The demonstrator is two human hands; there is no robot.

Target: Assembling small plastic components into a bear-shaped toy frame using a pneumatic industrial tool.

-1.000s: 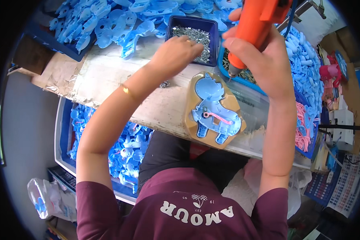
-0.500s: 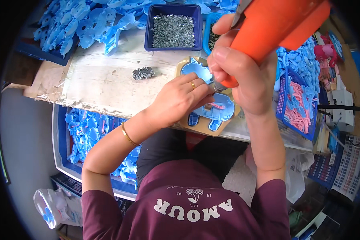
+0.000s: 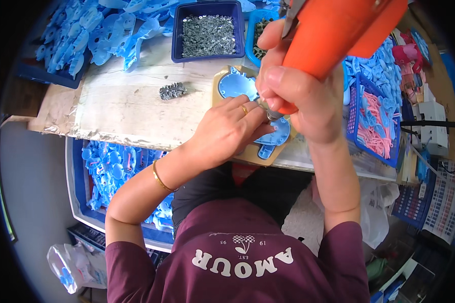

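My right hand is wrapped round an orange power screwdriver, which slants down to the left. Its metal tip is down among the fingers of my left hand. Those left fingers are bent together over a tan holding board; what they pinch, if anything, is hidden. On the board lie a round blue plastic shell, hollow side up, and a second blue plastic piece nearer to me, partly covered by my left hand.
A dark blue bin of small metal parts and a light blue basket stand beyond the board. A small metal heap lies to the left. Blue shells pile up far left; a basket with pink parts stands right.
The view has shifted slightly, so the bench appears further left. Relative to the board, both hands and the screwdriver tip have moved toward me and right, covering more of the nearer blue piece.
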